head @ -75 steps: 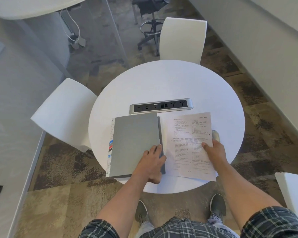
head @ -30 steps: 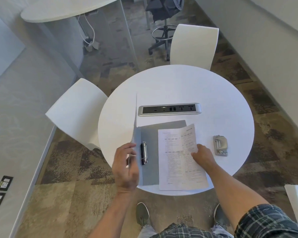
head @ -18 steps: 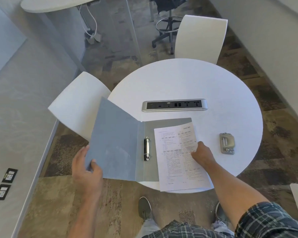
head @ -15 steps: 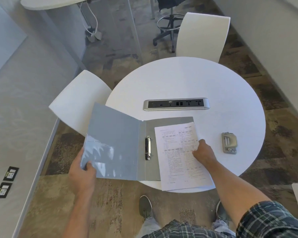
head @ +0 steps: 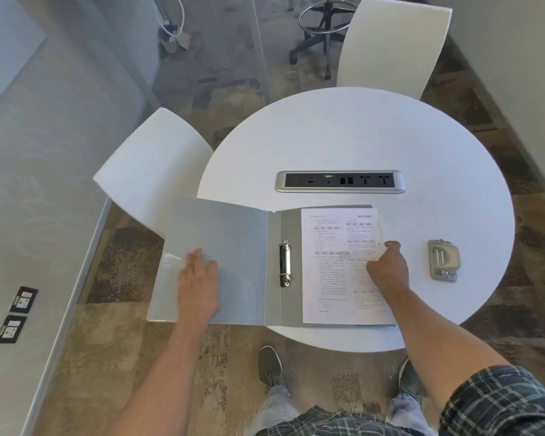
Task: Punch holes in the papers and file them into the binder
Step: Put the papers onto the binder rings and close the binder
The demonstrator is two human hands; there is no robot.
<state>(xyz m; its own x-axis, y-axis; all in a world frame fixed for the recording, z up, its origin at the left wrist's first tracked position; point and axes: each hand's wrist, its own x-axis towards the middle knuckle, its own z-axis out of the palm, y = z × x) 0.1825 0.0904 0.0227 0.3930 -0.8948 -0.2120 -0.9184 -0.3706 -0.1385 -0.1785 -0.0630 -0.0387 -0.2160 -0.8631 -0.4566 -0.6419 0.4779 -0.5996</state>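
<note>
The left hand lies flat, fingers straight, on the opened front cover of the grey ring binder; the right hand, fingers curled, presses the printed papers onto its back cover. The binder overhangs the round white bench; a metal hole punch sits right of the papers

The left hand is smeared with motion blur over the binder cover. Print on the papers is too small to read. At twelve o'clock the chair top is cut off.
</note>
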